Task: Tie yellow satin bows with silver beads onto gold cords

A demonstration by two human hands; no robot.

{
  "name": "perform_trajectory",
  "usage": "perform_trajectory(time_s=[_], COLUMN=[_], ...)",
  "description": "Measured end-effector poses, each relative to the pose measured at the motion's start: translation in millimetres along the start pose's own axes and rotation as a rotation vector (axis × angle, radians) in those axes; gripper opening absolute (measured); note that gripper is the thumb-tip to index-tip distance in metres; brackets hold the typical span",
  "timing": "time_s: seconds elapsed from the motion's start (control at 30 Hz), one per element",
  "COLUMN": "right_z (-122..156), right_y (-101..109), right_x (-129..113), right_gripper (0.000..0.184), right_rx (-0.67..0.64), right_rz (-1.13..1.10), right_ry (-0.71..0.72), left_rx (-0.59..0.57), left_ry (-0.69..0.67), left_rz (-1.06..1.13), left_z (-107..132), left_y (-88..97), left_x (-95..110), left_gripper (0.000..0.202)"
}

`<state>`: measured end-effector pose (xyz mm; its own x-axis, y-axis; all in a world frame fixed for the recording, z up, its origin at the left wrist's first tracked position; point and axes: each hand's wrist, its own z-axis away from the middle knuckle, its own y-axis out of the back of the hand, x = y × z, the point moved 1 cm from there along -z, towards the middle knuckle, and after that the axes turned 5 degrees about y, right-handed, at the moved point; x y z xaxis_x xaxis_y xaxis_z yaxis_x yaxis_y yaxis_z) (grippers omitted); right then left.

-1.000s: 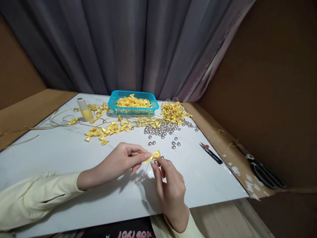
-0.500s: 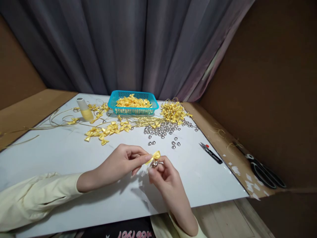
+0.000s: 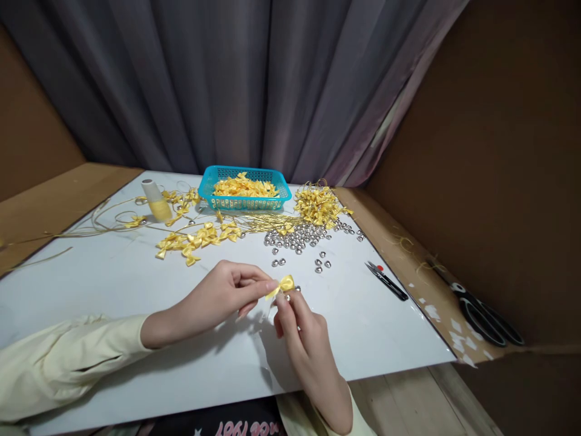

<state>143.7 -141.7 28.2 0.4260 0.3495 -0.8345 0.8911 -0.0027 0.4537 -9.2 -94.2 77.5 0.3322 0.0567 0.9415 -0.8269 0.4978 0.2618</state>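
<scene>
Between thumb and fingers, my left hand (image 3: 236,290) pinches a yellow ribbon bow (image 3: 287,283) by one side, above the table. My right hand (image 3: 305,327) is closed just below and to the right, its thumb and forefinger pressed together at the bow's underside. Small shiny silver beads (image 3: 298,289) peek out around the right fingertips; the fingers partly cover them. A thin pale strand hangs under the bow, too fine to make out clearly.
A blue basket (image 3: 245,204) of bows stands at the back. Around it lie loose yellow bows (image 3: 200,236), silver beads (image 3: 299,236), gold cords (image 3: 263,221) and a thread spool (image 3: 157,201). Thread snips (image 3: 387,281) and scissors (image 3: 483,315) lie to the right.
My right hand has turned and shifted slightly, its thumb moving up against the bow and covering more of the silver beads. My left hand has barely moved.
</scene>
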Motion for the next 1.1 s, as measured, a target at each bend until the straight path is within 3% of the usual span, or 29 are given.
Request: perform_trajectory(time_s=[0.17,0.27,0.33,0.4,0.47,0.5,0.53,0.67,0.77,0.93,1.1], right_z=[-3.5,-6.5,-8.1,-9.4,-10.3,-10.7,-11.2,-12.0,-12.0,-12.4,-12.1], right_y=[1.9,2.5,2.6,3.8,6.1,7.1,7.9,9.9,9.8,9.9,17.1], right_x=[-4.5,-1.2,3.7,9.6,14.1,15.4,16.2,14.2,12.6,14.6,12.3], right_gripper=[0.043,0.050,0.050,0.046,0.034,0.025,0.021,0.039,0.032,0.016,0.028], right_rx=[-0.193,-0.246,-0.174,0.018,0.189,0.208,0.172,-0.137,-0.227,-0.162,-0.037], right_rz=[-0.749,-0.951,-0.890,-0.713,-0.560,-0.540,-0.562,-0.762,-0.778,-0.600,-0.314], right_ry=[-0.373,-0.464,-0.453,-0.383,-0.290,-0.248,-0.217,-0.154,-0.127,-0.172,-0.125], left_rx=[0.030,0.017,0.008,0.001,-0.007,-0.013,-0.017,-0.034,-0.052,-0.077,-0.111], left_ry=[-0.045,-0.046,-0.039,-0.030,-0.016,-0.012,-0.011,-0.026,-0.038,-0.109,-0.131], left_rz=[-0.040,-0.042,-0.032,-0.020,-0.010,-0.005,0.000,0.013,0.002,-0.073,-0.123], left_z=[-0.3,-1.2,-1.9,-2.2,-2.1,-2.0,-1.8,-1.4,-1.1,-1.1,-0.5], left_y=[-2.4,-2.3,-1.3,-0.3,0.4,0.5,0.6,0.8,1.6,3.7,5.0], left_x=[0.8,0.3,0.0,-0.1,-0.3,-0.4,-0.5,-0.4,0.7,4.5,7.1], left_gripper=[0.028,0.030,0.030,0.031,0.031,0.031,0.031,0.030,0.028,0.025,0.026])
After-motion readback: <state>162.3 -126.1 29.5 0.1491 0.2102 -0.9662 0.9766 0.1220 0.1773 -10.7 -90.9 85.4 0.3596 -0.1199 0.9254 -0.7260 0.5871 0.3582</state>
